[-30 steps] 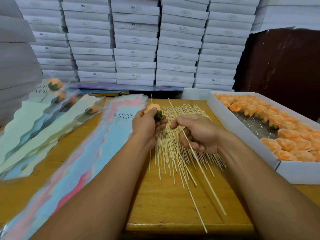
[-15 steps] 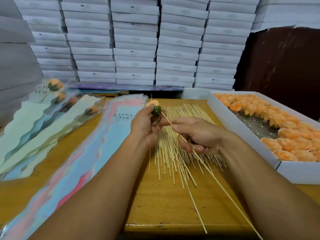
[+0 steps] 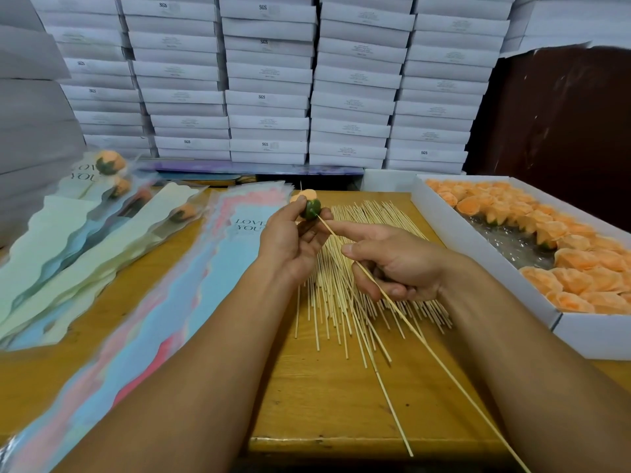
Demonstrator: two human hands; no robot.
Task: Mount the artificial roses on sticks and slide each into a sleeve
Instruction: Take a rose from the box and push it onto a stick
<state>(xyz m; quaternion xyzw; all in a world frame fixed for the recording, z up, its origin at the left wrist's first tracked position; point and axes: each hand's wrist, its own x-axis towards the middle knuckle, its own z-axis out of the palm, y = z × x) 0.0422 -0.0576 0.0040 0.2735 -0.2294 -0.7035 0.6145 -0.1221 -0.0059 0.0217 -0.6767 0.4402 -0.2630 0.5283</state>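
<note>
Between left fingertips [image 3: 302, 200], pinching one orange rose [image 3: 306, 203] by green base. Right hand [image 3: 392, 264] gripping long stick [image 3: 426, 343], index stretched along it, tip entering base. Under both hands, loose sticks [image 3: 341, 295] on wooden table [image 3: 324, 404]. Left, printed sleeves [image 3: 191, 285]; right, white box [image 3: 478, 254] of roses.

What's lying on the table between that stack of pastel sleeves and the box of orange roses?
In the head view, a spread of loose bamboo sticks lies on the wooden table there.
</note>
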